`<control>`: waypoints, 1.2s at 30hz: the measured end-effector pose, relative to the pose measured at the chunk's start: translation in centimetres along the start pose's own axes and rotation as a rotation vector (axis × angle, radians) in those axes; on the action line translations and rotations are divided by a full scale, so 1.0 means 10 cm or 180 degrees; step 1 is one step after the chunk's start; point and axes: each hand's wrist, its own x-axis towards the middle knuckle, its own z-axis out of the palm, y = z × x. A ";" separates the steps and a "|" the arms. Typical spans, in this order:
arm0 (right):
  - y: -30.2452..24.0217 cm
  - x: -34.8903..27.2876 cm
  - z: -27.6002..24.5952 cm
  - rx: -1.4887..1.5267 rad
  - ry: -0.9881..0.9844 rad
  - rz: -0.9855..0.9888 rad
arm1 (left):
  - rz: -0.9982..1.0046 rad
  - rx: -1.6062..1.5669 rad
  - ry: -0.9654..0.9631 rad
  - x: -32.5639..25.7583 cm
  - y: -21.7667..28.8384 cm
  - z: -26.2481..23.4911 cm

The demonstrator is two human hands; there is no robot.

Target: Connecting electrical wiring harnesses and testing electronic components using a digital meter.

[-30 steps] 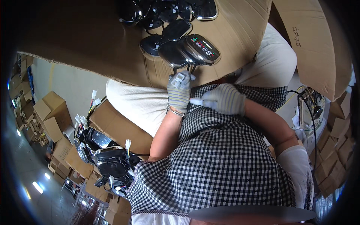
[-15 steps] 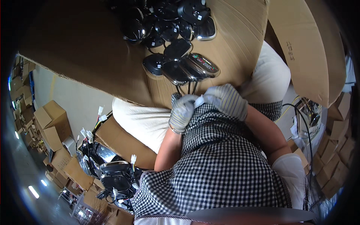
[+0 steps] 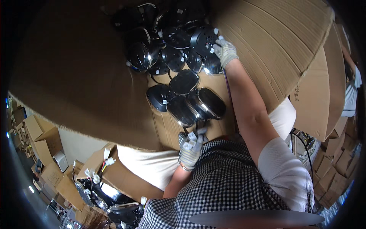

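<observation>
My left hand (image 3: 190, 154), in a striped work glove, is closed round several white plug connectors (image 3: 189, 142). Cables run from these up to glossy oval display units with black faces and chrome rims (image 3: 206, 104), which lie close together and unlit. My right hand (image 3: 226, 52), gloved too, is stretched far forward. Its fingers grip the right edge of a round black display unit (image 3: 201, 41), close to a white plug (image 3: 216, 31). Part of that grip is hidden by the unit and the glove.
A large cardboard box (image 3: 267, 45) surrounds the units, with more black units (image 3: 139, 55) piled at its far end. To my left stands a smaller carton (image 3: 127, 177) beside units with loose plugs (image 3: 124, 212). A black cable (image 3: 307, 149) hangs at right; another person (image 3: 351, 91) is beyond.
My right hand has left the plugs beside my left hand and reached forward to the pile. The lit display has gone dark. My left hand still holds plugs.
</observation>
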 end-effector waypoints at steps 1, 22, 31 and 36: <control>0.05 0.09 -0.04 -0.0145 0.0000 0.0167 | 0.0642 0.0836 0.0201 0.02 -0.02 -0.01; 0.14 0.11 -0.24 0.0839 -0.1462 0.0297 | -0.0856 -0.0284 -0.0824 -0.07 -0.01 0.04; 0.35 0.26 -0.30 0.2110 -0.1455 0.0314 | -0.0377 -0.0121 -0.0824 -0.11 -0.08 0.06; 0.36 0.24 -0.32 0.1928 -0.2052 0.0319 | -0.2253 -0.2208 -0.0866 -0.08 -0.03 0.05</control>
